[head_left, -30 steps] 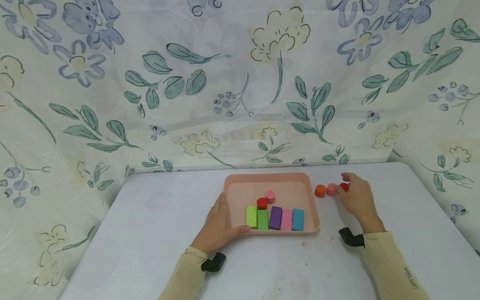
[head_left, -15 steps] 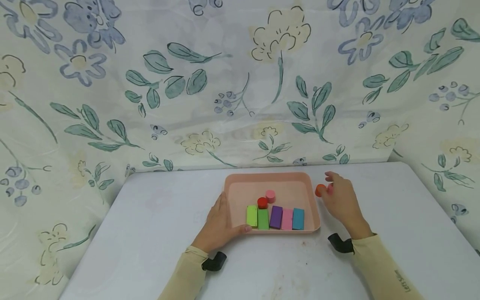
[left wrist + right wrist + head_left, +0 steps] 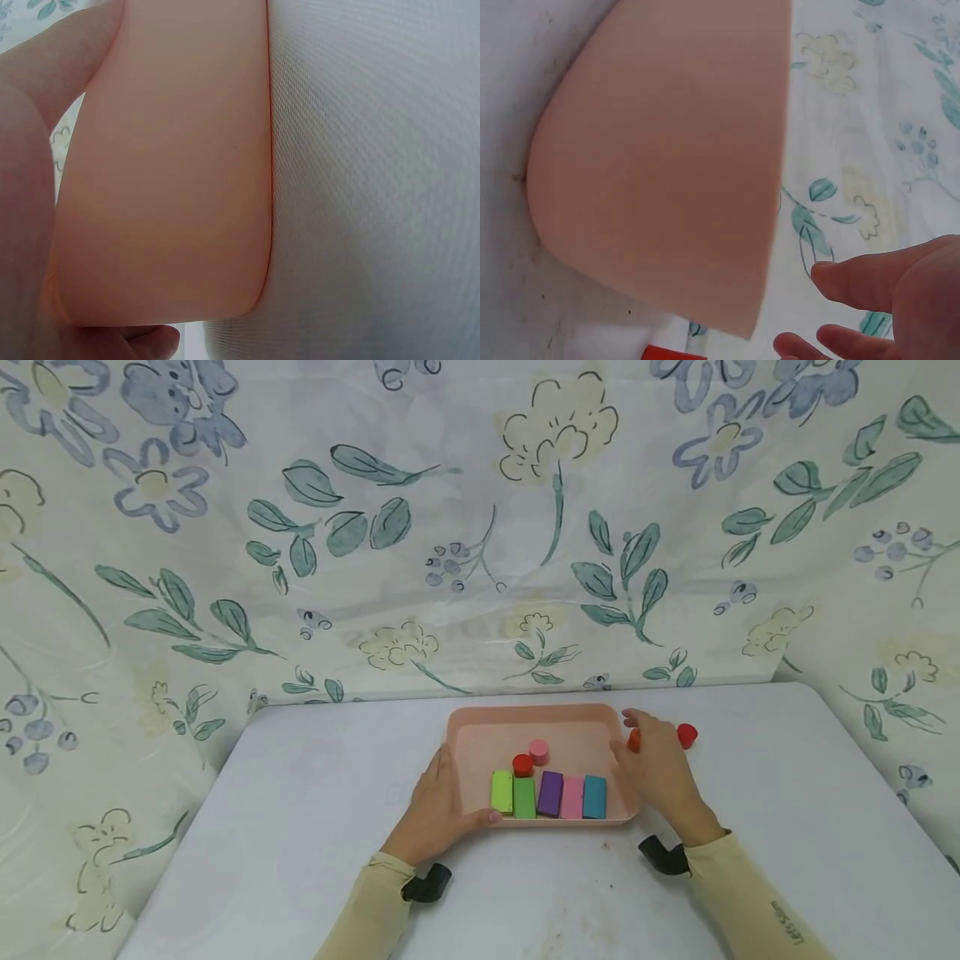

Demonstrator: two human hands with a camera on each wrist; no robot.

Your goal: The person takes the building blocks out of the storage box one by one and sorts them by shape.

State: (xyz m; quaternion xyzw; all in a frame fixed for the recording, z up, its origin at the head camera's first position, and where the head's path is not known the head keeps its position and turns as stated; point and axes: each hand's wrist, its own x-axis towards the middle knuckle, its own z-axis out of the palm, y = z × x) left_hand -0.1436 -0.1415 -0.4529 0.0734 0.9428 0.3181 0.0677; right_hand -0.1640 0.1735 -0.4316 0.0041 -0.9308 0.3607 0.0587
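In the head view, my left hand (image 3: 433, 806) holds the near left corner of a pink-orange tray (image 3: 525, 716); its thumb lies along the front edge, its fingers along the left side. The tray wall (image 3: 169, 172) fills much of the left wrist view. My right hand (image 3: 660, 766) is over the tray's right edge, fingers apart, with an orange cylinder (image 3: 634, 741) showing between thumb and forefinger. Whether it touches that cylinder cannot be told. In the right wrist view the spread fingers (image 3: 862, 285) hold nothing visible. A red piece (image 3: 687, 736) lies to the hand's right.
Inside the tray stand a row of coloured blocks, among them a purple block (image 3: 551, 795) and a blue block (image 3: 595, 797). A red cylinder (image 3: 522, 766) and a pink cylinder (image 3: 539, 752) sit behind them. A flowered cloth (image 3: 450, 610) hangs behind the white table (image 3: 315, 827).
My right hand has moved left from the red piece, past the pink cylinder, to the orange cylinder. The red piece is uncovered; the loose pink cylinder is hidden. My left hand stays in place.
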